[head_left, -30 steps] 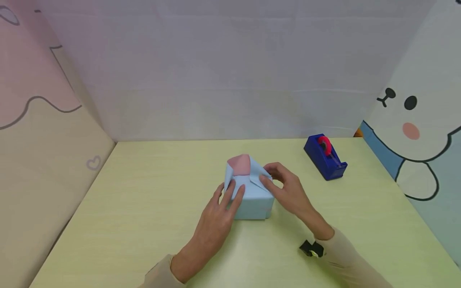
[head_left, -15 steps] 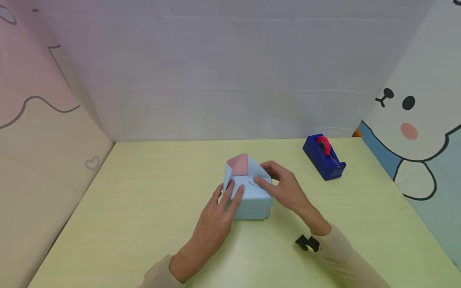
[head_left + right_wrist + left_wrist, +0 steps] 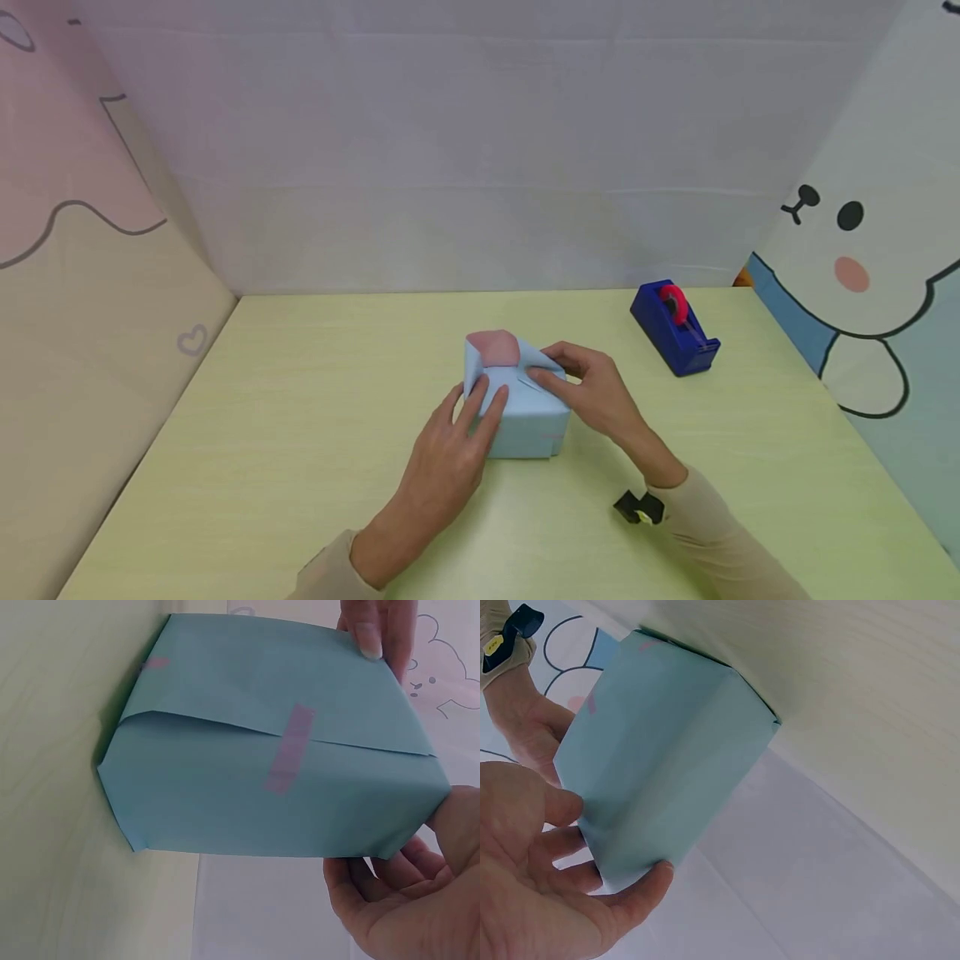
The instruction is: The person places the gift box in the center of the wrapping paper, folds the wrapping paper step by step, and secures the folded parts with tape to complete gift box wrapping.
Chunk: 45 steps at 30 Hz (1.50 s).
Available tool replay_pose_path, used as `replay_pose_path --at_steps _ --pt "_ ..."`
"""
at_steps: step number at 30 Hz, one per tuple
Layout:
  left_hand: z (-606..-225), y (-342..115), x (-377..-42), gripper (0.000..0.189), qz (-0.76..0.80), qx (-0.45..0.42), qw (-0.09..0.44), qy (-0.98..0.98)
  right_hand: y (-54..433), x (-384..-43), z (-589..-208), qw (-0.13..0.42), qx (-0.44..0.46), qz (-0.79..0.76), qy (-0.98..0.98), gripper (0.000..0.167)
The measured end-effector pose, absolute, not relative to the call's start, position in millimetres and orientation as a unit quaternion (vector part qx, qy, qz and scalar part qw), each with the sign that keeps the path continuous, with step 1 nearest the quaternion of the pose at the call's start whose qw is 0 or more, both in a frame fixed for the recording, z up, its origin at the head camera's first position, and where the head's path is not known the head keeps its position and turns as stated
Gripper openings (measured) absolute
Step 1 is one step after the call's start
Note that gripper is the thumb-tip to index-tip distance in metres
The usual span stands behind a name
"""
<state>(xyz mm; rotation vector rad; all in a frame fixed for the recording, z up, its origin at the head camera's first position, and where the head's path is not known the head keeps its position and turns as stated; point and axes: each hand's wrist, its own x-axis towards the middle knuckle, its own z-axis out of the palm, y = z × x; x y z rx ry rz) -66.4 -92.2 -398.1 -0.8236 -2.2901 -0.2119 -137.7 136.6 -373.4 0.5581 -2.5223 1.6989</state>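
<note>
A box wrapped in light blue paper sits on the table, pink tape strips on its side. At the top far end a loose paper flap stands up, showing its pink inner side. My left hand holds the box at its left, with two fingers on the top; in the left wrist view its thumb and fingers bend round the box's end. My right hand pinches the folded paper at the far right corner, thumb on top and fingers behind. The far side is hidden in the head view.
A blue tape dispenser with a red-cored roll stands at the back right of the pale table. A black strap piece is at the right sleeve. A grey-white back wall and printed side panels enclose the table.
My right thumb has slid slightly left over the folded paper. The standing pink flap has tipped lower and a little left. The left hand stays almost where it was.
</note>
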Motion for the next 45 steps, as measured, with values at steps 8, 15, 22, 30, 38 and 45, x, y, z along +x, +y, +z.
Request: replay_pose_path --at_steps 8,15,22,30,38,45 --pt "-391 -94 -69 0.032 -0.159 -0.305 0.399 -0.850 138 -137 -374 0.014 0.173 0.554 -0.814 0.020" --pt "-386 -90 -71 0.038 -0.287 -0.254 0.390 -0.838 137 -137 -374 0.012 0.172 0.558 -0.812 0.020" --pt "-384 -86 -79 0.059 -0.377 -0.215 0.360 -0.826 137 -138 -374 0.012 0.170 0.562 -0.809 0.017" --pt "-382 -83 -85 0.045 -0.393 -0.195 0.345 -0.830 137 -138 -376 0.012 0.167 0.561 -0.811 0.019" --pt "-382 -82 -85 0.031 -0.378 -0.196 0.325 -0.844 136 -136 -375 0.019 0.167 0.557 -0.813 0.019" --pt "-384 -80 -85 0.023 -0.359 -0.213 0.323 -0.849 136 -137 -375 0.026 0.163 0.546 -0.821 0.018"
